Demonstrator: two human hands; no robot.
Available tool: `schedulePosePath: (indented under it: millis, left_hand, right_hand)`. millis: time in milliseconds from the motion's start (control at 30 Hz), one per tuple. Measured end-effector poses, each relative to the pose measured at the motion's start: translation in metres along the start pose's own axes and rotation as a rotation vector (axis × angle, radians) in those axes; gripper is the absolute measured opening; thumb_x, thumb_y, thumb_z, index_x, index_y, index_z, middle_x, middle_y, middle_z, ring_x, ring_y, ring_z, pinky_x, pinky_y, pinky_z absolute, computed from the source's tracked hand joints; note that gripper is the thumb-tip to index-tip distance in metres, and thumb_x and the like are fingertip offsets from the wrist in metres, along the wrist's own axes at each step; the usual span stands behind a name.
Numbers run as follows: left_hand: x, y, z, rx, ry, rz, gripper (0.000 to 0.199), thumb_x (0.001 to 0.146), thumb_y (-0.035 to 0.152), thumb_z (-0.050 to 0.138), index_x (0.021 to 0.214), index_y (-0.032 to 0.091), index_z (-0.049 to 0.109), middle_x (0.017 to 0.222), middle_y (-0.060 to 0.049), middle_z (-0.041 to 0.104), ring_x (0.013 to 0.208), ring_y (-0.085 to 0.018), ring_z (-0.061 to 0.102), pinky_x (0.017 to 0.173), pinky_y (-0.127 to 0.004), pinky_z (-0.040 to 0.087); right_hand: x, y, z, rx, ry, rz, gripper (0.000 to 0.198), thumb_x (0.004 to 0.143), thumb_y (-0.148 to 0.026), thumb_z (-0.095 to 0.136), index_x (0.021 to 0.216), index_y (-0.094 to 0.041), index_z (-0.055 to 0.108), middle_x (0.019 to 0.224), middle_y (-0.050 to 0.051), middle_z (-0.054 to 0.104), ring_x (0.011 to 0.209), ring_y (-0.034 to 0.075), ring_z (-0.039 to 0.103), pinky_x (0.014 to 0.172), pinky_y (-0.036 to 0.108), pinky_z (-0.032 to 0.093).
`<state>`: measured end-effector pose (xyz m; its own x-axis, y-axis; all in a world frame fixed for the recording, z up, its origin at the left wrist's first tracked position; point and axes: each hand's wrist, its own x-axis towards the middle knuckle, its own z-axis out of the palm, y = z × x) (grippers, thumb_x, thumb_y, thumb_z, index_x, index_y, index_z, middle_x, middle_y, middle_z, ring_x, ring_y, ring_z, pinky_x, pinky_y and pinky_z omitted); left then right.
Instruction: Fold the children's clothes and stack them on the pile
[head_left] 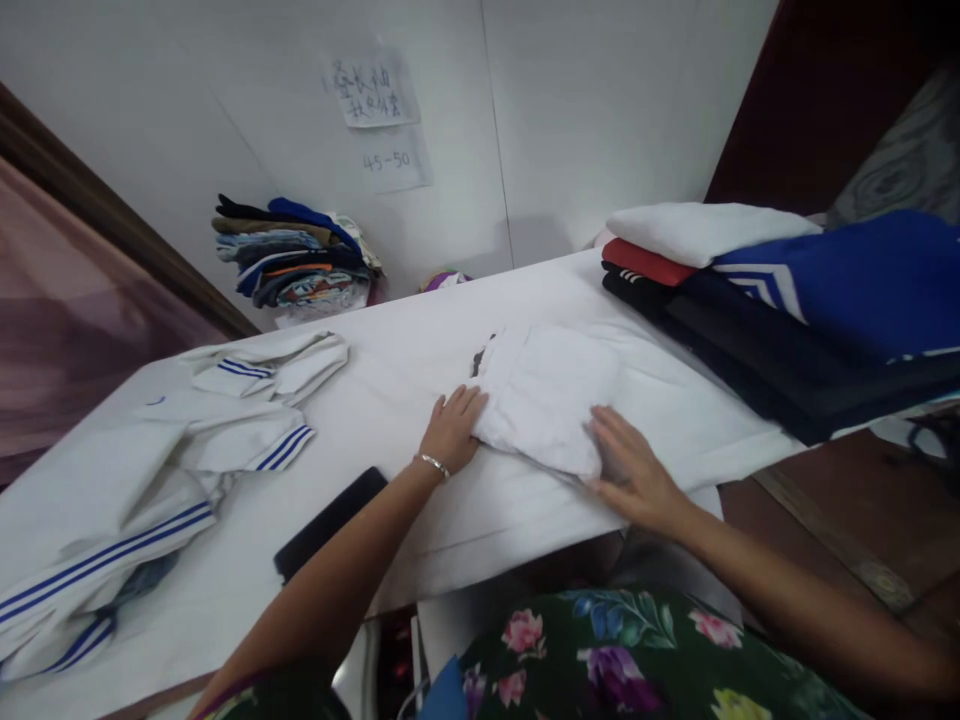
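Observation:
A white garment (pixel 547 385), folded into a compact bundle, lies on the white-covered table (pixel 420 345) in front of me. A small dark patch shows at its upper left edge. My left hand (pixel 454 428) rests at the bundle's left edge, fingers stretched out, with a bracelet on the wrist. At the right edge, my right hand (pixel 634 470) touches the cloth with its fingers extended and thumb apart. Neither hand is closed round the fabric.
White shirts with blue stripes (pixel 247 430) spread over the table's left side. A black flat device (pixel 330 525) lies beside my left forearm. Folded clothes (pixel 750 290) are stacked at right; another clothes pile (pixel 292 255) stands behind. Paper notes (pixel 375 90) hang on the wall.

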<state>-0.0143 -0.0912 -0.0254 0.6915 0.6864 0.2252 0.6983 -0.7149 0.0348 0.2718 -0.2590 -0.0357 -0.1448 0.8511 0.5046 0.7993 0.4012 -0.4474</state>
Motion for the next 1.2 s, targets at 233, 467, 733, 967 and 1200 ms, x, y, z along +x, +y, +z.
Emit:
schedulePosePath:
  millis: [233, 467, 733, 967, 1200]
  left_hand:
    - [0.023, -0.028, 0.005, -0.149, -0.168, 0.013, 0.075, 0.068, 0.004, 0.049, 0.142, 0.014, 0.037, 0.148, -0.007, 0.038, 0.137, -0.021, 0.032, 0.115, -0.036, 0.027]
    - [0.034, -0.034, -0.012, -0.204, -0.294, -0.082, 0.064, 0.076, 0.006, 0.044, 0.139, 0.019, 0.045, 0.145, -0.002, 0.042, 0.133, -0.020, 0.039, 0.113, -0.033, 0.028]
    - [0.029, -0.036, 0.004, -0.037, -0.195, -0.051, 0.067, 0.080, 0.005, 0.043, 0.144, 0.023, 0.033, 0.151, -0.003, 0.033, 0.134, -0.020, 0.035, 0.104, -0.034, 0.039]
    - [0.014, -0.029, -0.013, -0.099, -0.322, -0.051, 0.083, 0.072, 0.019, 0.059, 0.148, 0.016, 0.023, 0.156, -0.011, 0.016, 0.142, -0.028, 0.017, 0.114, -0.045, 0.021]
    - [0.025, -0.016, -0.024, -0.059, -0.243, 0.146, 0.062, 0.085, 0.030, 0.055, 0.143, 0.022, 0.036, 0.153, -0.009, 0.027, 0.141, -0.026, 0.023, 0.114, -0.048, 0.015]
  right_hand:
    - [0.015, -0.043, 0.025, -0.227, -0.035, 0.040, 0.080, 0.088, -0.034, 0.048, 0.151, -0.020, 0.001, 0.155, 0.015, 0.017, 0.143, 0.030, 0.009, 0.111, 0.057, 0.016]
    - [0.013, -0.029, 0.037, -0.339, -0.085, 0.016, 0.091, 0.070, 0.003, 0.040, 0.151, -0.019, 0.006, 0.155, 0.013, 0.017, 0.144, 0.028, 0.006, 0.110, 0.053, 0.021]
    - [0.003, -0.026, 0.047, -0.408, -0.160, 0.004, 0.088, 0.067, 0.005, 0.040, 0.149, -0.021, 0.021, 0.156, 0.010, 0.013, 0.144, 0.029, 0.004, 0.109, 0.053, 0.024]
    - [0.004, -0.027, 0.043, -0.351, -0.119, -0.020, 0.076, 0.078, -0.009, 0.046, 0.149, -0.020, 0.022, 0.156, 0.012, 0.015, 0.143, 0.031, 0.007, 0.106, 0.055, 0.027]
    - [0.003, -0.024, 0.046, -0.336, -0.108, -0.014, 0.073, 0.082, -0.014, 0.047, 0.149, -0.025, 0.020, 0.156, 0.009, 0.014, 0.143, 0.030, 0.008, 0.106, 0.055, 0.028]
